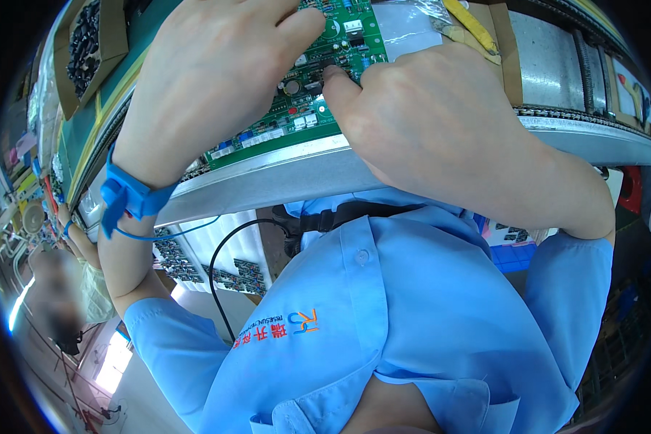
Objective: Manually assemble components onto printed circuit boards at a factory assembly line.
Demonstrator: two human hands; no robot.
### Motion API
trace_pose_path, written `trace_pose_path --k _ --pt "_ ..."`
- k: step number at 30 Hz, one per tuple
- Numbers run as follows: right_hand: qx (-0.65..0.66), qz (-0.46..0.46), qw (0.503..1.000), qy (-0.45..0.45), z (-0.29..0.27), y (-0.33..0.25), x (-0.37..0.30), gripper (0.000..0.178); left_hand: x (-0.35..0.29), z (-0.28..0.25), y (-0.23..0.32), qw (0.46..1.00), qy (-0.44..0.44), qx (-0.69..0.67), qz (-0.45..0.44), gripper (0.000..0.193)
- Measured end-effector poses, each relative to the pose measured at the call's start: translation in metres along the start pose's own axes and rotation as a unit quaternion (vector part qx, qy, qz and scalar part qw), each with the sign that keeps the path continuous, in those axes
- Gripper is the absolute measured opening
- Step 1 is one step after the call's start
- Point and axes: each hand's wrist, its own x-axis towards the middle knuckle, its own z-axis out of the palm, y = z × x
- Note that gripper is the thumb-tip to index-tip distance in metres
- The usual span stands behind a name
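A green circuit board (316, 136) filled with small electronic components lies before me on the work line. My left hand (213, 69) is over its left part, with a blue wrist strap (132, 195) around the wrist. The fingers of that hand curl in and partly leave the upper edge of the picture; what they hold, if anything, is hidden. My right hand (430, 108) rests over the right side of the board, closed. One fingertip of it comes down at a dark component in the board's middle, and its other fingers are tucked out of sight.
Yellow-handled pliers (474, 27) lie beside a clear plastic bag (409, 25) at the upper right. A cardboard box (87, 54) of black parts stands at the upper left. A metal rail (267, 168) runs along my side. Another person (69, 289) is at the far left.
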Motion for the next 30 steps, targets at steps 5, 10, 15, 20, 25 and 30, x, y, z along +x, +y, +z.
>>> trace_pose_path --k 5,10,15,20,25,30 --pt "-0.007 0.002 1.0 -0.006 0.0 -0.001 0.0 0.028 0.002 0.004 -0.005 0.999 0.014 -0.03 0.002 0.016" --pt "-0.013 0.007 1.0 -0.012 0.0 -0.004 0.0 0.026 0.003 0.0 -0.003 1.0 -0.017 -0.02 0.004 0.013" --pt "-0.003 0.007 1.0 -0.014 0.0 -0.004 0.001 0.023 0.001 0.001 0.005 0.999 -0.028 -0.016 -0.015 0.009" --pt "-0.006 0.013 1.0 -0.012 0.001 -0.005 0.001 0.022 0.0 0.003 0.005 1.0 -0.008 -0.022 -0.017 0.009" --pt "-0.004 0.014 1.0 -0.015 -0.003 -0.004 0.004 0.022 0.0 0.002 0.003 0.999 -0.025 -0.028 -0.018 0.01" --pt "-0.02 0.042 0.998 -0.053 -0.01 -0.007 0.007 0.024 -0.001 0.006 0.005 0.999 -0.003 -0.019 -0.03 0.01"
